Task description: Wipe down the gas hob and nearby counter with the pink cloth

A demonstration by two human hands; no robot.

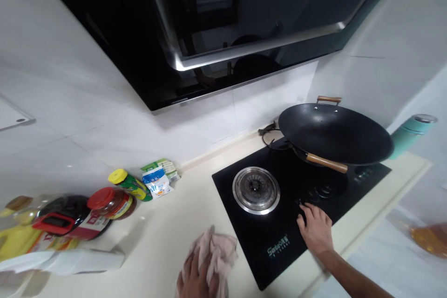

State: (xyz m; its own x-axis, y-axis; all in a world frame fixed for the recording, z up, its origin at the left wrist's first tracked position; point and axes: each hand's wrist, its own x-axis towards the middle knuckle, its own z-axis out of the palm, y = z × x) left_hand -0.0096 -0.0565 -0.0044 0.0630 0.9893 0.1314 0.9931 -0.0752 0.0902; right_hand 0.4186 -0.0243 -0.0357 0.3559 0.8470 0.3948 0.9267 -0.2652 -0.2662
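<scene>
**Crumpled cloth [225, 252] under the left hand [197, 272], just beside the cooktop [256, 238]**

The left fingers lie slightly parted over the pink cloth; whether they grip it, I cannot tell. The right hand [316, 227] is empty, its fingers loosely bent and a little spread, fingertips at the cooktop's near side.

The cloth lies on the tabletop [164, 242], left of the cooktop. Bunched, it has no clear long axis; its visible part runs roughly away from the person, the peaked end towards the wall, the near end partly hidden.

Right of the cloth is the cooktop's edge, then a round burner [256, 190]. A wok [335, 135] covers the far right, a wooden handle [326, 163] on its near side. Leftward, well apart, stand packets [157, 182], a red-lidded jar [113, 202] and a dark bottle [73, 216].
</scene>
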